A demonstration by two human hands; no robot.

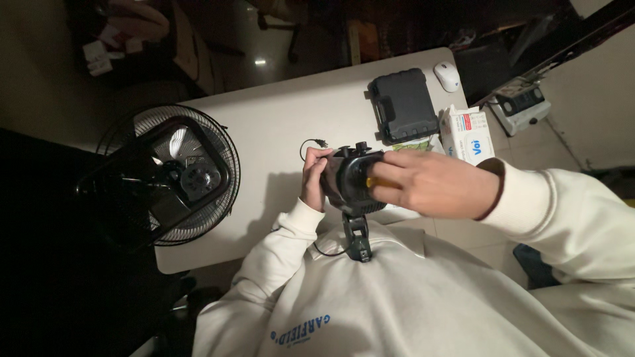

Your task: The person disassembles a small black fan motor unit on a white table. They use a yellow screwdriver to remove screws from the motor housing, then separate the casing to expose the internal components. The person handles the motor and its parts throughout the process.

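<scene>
I hold a black, drum-shaped lamp-like device (354,188) over the near edge of the white table (278,125), just above my chest. My left hand (314,178) grips its left side with the fingers curled over the top edge. My right hand (433,185) reaches across from the right and is closed on a yellow-handled tool (382,182), probably a screwdriver, pressed against the device's right side. A black mounting bracket (357,238) hangs below the device, with a thin black cable trailing from it.
A black cage fan (169,175) lies at the table's left end. A short loose black cable (311,144) lies beyond my left hand. At the far right sit a black plastic case (402,104), a white mouse (448,76) and a white carton (467,132).
</scene>
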